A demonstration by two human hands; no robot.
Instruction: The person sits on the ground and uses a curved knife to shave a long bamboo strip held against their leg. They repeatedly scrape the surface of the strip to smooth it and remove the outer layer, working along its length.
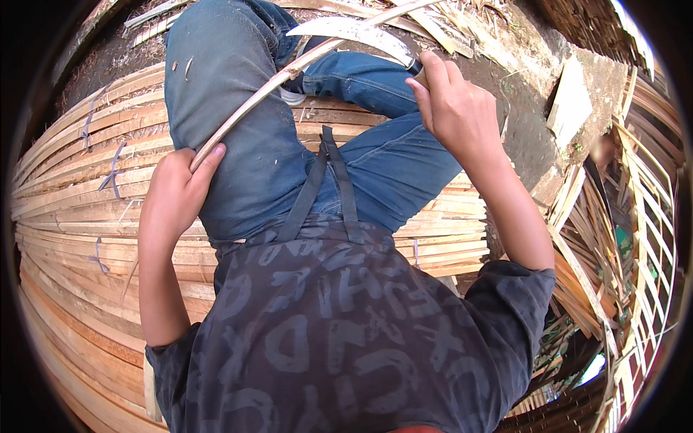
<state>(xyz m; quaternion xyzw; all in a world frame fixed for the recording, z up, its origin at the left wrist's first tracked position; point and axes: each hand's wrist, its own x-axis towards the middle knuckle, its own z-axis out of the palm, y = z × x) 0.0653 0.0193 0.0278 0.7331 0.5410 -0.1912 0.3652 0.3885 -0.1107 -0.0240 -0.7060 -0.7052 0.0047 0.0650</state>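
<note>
A broad stack of split bamboo slats (79, 216) is being used as a seat, the pale strips lying side by side and bundled here and there with thin ties. Beyond the stack, dark bare ground (527, 137) is being covered by loose offcuts and shavings. On the right side, a woven lattice of bamboo strips (635, 216) is being propped upright, with more scrap piled at its foot.

Blue jeans (253, 144) and a dark printed shirt (339, 332) are being worn by the person, and one knee is being raised toward the top of the view.

A long, curved bamboo strip (253, 101) is being laid across the raised thigh, running from the lower left up toward the top right. Its near end is being pinched by the left hand (177, 191), whose grip is clamped on the strip with the thumb pressed along it; the forearm is being held nearly vertical beside the thigh.

A broad-bladed knife (354, 32) is being held by the right hand (455, 108), the grip wrapped tight around the handle, which is mostly hidden in the fist. The blade is being pointed to the left and is being laid against the upper part of the strip, just above the knee. The right arm is being bent at the elbow and stretched forward.
</note>
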